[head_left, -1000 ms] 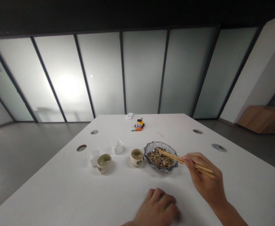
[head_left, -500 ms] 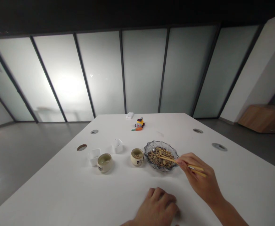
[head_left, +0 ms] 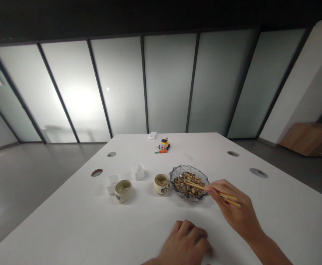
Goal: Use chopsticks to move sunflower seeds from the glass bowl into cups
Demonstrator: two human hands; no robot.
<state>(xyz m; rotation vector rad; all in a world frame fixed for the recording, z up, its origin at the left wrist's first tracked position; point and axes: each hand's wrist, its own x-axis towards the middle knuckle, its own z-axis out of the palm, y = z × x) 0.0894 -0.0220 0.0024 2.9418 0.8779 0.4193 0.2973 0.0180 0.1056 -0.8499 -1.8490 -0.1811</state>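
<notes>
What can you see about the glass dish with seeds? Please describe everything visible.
The glass dish looks clear, shallow, with a scalloped rim. It sits upright on the white table, to the right of a beige cup, and is filled with dark and pale seeds. The chopsticks, held in the right hand, reach into the seeds.

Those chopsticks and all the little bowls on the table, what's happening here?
A person sits at a white table. Their right hand holds a pair of wooden chopsticks, with the tips down among the mixed seeds in a glass dish. Their left hand rests flat on the table, holding nothing. Just left of the dish stands a small ceramic cup with a few seeds in it, and further left a second cup and two small white containers.
</notes>
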